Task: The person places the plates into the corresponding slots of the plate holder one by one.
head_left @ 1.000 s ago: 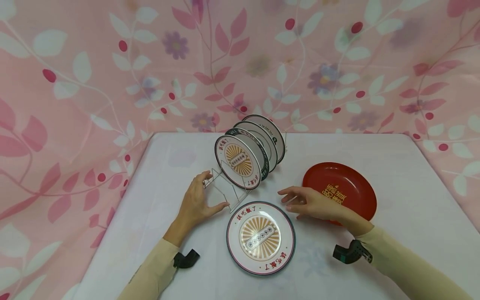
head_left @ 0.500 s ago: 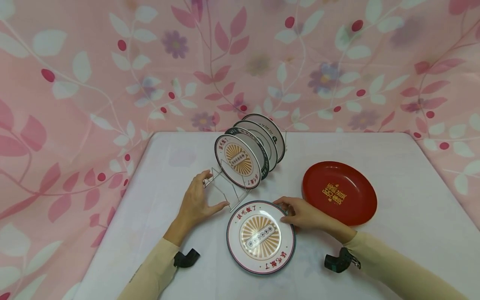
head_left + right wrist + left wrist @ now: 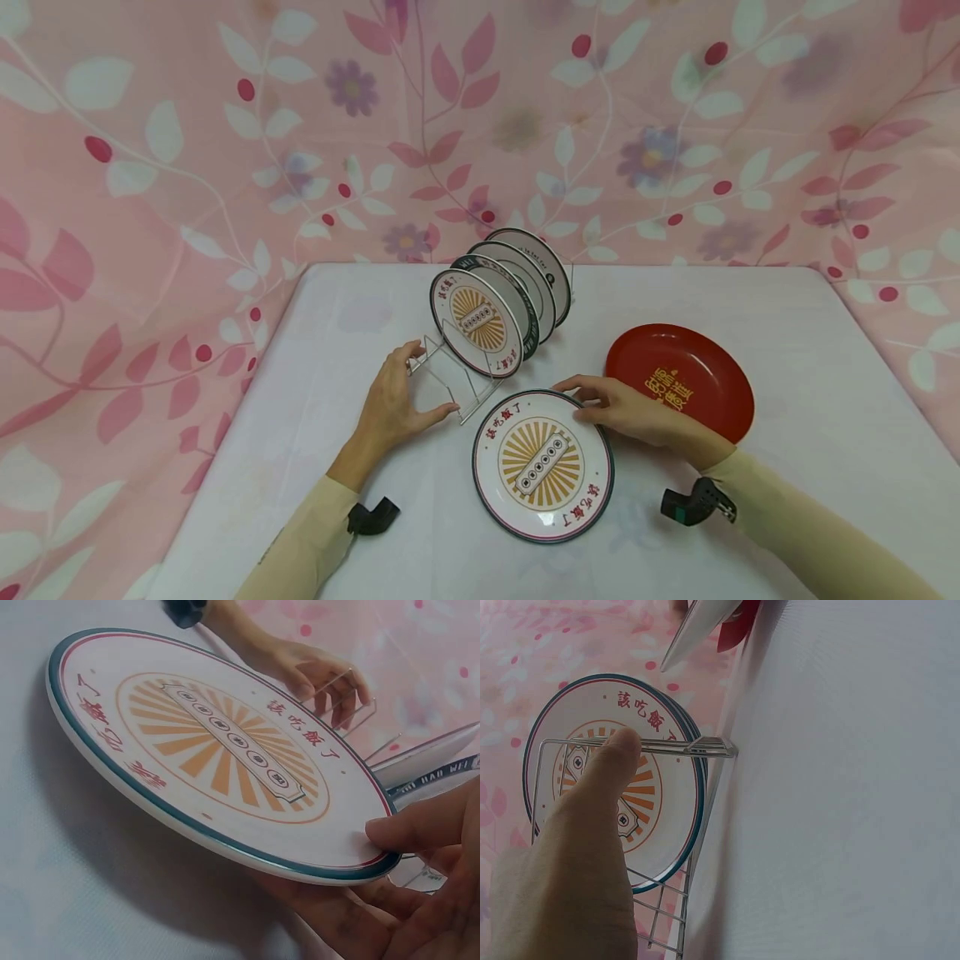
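My right hand (image 3: 626, 410) pinches the rim of a round white plate (image 3: 543, 462) with an orange sunburst and red characters. Its thumb (image 3: 416, 825) lies on top and the fingers are underneath. In the right wrist view that plate is tilted, with its near edge raised off the tablecloth. My left hand (image 3: 390, 404) grips the front end of a wire dish rack (image 3: 480, 403), thumb on one side and fingers on the other. Several plates (image 3: 476, 321) stand upright in the rack's rear slots; the front one has the same sunburst.
A red oval dish (image 3: 712, 375) with gold characters lies to the right, partly behind my right forearm. White cloth (image 3: 360, 317) covers the table. A pink floral curtain (image 3: 480, 125) hangs behind its back edge.
My right hand has come left from over the red dish to the plate's rim and taken hold. The plate has lifted and shifted slightly right. My left hand has stayed still.
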A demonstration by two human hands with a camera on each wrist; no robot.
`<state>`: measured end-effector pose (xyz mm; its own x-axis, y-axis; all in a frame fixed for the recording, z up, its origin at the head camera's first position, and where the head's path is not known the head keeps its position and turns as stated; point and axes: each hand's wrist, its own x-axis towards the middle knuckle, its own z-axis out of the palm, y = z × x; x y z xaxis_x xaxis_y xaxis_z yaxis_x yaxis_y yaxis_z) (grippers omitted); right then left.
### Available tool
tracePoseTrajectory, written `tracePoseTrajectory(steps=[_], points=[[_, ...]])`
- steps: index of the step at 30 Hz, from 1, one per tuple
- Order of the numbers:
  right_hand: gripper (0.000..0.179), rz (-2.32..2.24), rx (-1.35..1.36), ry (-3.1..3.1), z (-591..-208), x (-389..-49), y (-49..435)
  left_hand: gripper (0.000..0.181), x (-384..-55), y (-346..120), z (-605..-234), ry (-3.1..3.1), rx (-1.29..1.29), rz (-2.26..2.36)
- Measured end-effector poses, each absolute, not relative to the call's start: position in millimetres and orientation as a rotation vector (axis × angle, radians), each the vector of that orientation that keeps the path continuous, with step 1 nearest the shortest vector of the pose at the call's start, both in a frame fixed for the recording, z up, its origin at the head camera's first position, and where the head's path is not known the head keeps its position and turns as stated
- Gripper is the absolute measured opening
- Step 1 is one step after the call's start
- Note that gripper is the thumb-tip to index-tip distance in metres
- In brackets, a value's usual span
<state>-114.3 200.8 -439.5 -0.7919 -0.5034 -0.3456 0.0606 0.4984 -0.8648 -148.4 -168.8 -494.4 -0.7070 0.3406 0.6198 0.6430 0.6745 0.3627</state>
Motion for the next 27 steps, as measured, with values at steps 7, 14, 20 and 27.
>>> tracePoseTrajectory(steps=[7,14,20,27], points=[[0.045,-1.305,-0.297,2.126,-437.2,-113.7,202.5,0.109,-148.3,-168.9,-494.4,-2.367,-0.764,-0.785],[0.049,-1.331,-0.292,2.101,-435.1,-113.4,203.0,0.109,-148.3,-168.3,-494.0,-2.366,-0.766,-0.786],[0.049,-1.34,-0.318,2.09,-436.0,-114.2,203.4,0.109,-148.2,-168.3,-493.7,-2.371,-0.768,-0.779],[0.05,-1.353,-0.337,2.075,-436.3,-114.8,203.5,0.108,-148.3,-168.5,-493.6,-2.38,-0.763,-0.781]])
